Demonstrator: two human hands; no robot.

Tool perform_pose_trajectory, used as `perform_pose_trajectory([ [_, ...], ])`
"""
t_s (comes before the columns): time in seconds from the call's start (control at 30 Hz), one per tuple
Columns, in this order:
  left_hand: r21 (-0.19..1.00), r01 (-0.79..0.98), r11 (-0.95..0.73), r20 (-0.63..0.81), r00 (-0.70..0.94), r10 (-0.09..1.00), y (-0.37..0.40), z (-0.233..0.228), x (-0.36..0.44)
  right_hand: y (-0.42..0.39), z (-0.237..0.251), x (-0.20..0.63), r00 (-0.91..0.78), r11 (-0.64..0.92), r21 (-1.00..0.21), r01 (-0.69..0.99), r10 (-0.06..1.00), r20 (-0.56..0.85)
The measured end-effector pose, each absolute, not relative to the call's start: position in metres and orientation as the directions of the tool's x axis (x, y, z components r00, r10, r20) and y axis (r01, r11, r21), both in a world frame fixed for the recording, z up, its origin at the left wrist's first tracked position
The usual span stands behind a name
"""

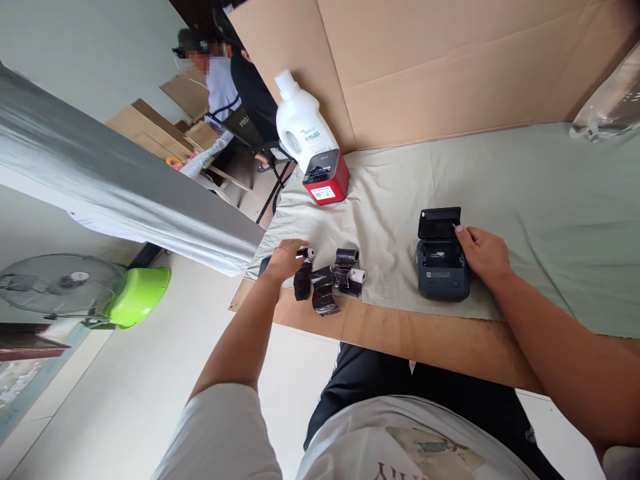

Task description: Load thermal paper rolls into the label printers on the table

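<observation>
My left hand (287,260) is at the table's front left, its fingers closed on a small roll of black labels (303,283) with a white core and a loose strip hanging down. Beside it lie more black label strips (325,293) and another roll (356,275), partly unrolled. On the right stands a dark label printer (443,270) with its lid (439,223) raised and its roll compartment showing. My right hand (484,255) grips the lid's right edge, thumb at the edge; some of its fingers are hidden.
A red and black box-shaped device (326,179) stands at the back left, before a white detergent bottle (305,123). Cardboard (450,60) walls the back. Clear plastic (610,93) lies far right. Left are a grey post (125,147), a fan (60,283), a green basin (140,297) and people (223,80).
</observation>
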State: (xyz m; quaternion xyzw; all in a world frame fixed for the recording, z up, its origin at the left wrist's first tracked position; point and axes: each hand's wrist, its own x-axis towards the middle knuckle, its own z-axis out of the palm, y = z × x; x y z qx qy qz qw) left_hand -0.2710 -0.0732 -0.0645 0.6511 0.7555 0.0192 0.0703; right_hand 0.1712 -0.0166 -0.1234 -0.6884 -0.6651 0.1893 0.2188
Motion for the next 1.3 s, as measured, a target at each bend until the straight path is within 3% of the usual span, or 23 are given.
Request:
perform_pose_trajectory([
  [0.07, 0.103, 0.984, 0.146, -0.144, -0.13, 0.981, -0.07, -0.073, -0.273, -0.016, -0.124, 0.171, 0.042, -0.016, -0.559, 0.829, 0.999, 0.032],
  [0.17, 0.116, 0.983, 0.143, -0.114, -0.13, 0.985, -0.069, -0.083, -0.272, -0.017, -0.123, 0.171, 0.049, -0.027, -0.567, 0.823, 0.999, 0.023],
  [0.3, 0.192, 0.95, 0.245, -0.121, -0.225, 0.967, -0.068, -0.059, -0.272, -0.019, -0.121, 0.168, 0.077, -0.069, -0.573, 0.816, 0.997, -0.009],
  [0.4, 0.354, 0.897, 0.265, -0.117, -0.239, 0.964, -0.07, -0.008, -0.268, -0.02, -0.119, 0.167, 0.074, -0.07, -0.575, 0.815, 0.997, -0.017],
  [0.47, 0.556, 0.815, 0.162, -0.3, 0.015, 0.954, -0.075, 0.031, -0.255, -0.02, -0.118, 0.166, 0.069, -0.067, -0.578, 0.813, 0.997, -0.018],
  [0.5, 0.632, 0.759, 0.16, -0.451, 0.192, 0.872, -0.078, 0.048, -0.243, -0.02, -0.118, 0.166, 0.069, -0.067, -0.581, 0.811, 0.997, -0.02],
  [0.57, 0.735, 0.649, 0.194, -0.622, 0.532, 0.575, -0.085, 0.071, -0.209, -0.02, -0.117, 0.166, 0.066, -0.067, -0.587, 0.807, 0.998, -0.023],
  [0.63, 0.789, 0.602, 0.121, -0.603, 0.722, 0.34, -0.087, 0.073, -0.163, -0.021, -0.117, 0.166, 0.066, -0.07, -0.586, 0.807, 0.997, -0.028],
  [0.67, 0.804, 0.588, 0.087, -0.584, 0.756, 0.295, -0.086, 0.066, -0.139, -0.021, -0.117, 0.166, 0.065, -0.071, -0.583, 0.809, 0.997, -0.03],
  [0.73, 0.849, 0.526, 0.06, -0.502, 0.763, 0.407, -0.079, 0.042, -0.092, -0.021, -0.117, 0.166, 0.062, -0.068, -0.577, 0.814, 0.998, -0.03],
  [0.8, 0.882, 0.468, -0.055, -0.339, 0.711, 0.616, -0.065, 0.011, -0.053, -0.02, -0.117, 0.166, 0.055, -0.057, -0.572, 0.818, 0.998, -0.022],
  [0.87, 0.821, 0.526, -0.221, -0.201, 0.629, 0.751, -0.049, -0.016, -0.024, -0.02, -0.117, 0.166, 0.045, -0.045, -0.565, 0.824, 0.999, -0.013],
  [0.97, 0.549, 0.761, -0.345, -0.169, 0.506, 0.846, -0.031, -0.037, 0.001, -0.019, -0.117, 0.165, 0.041, -0.047, -0.552, 0.832, 0.999, -0.023],
  [1.07, 0.329, 0.866, -0.377, -0.238, 0.462, 0.854, -0.024, -0.039, 0.013, -0.019, -0.117, 0.165, 0.045, -0.058, -0.551, 0.832, 0.998, -0.037],
  [1.3, 0.167, 0.89, -0.425, -0.331, 0.457, 0.826, -0.03, -0.027, 0.024, -0.019, -0.116, 0.164, 0.049, -0.072, -0.57, 0.819, 0.997, -0.055],
])
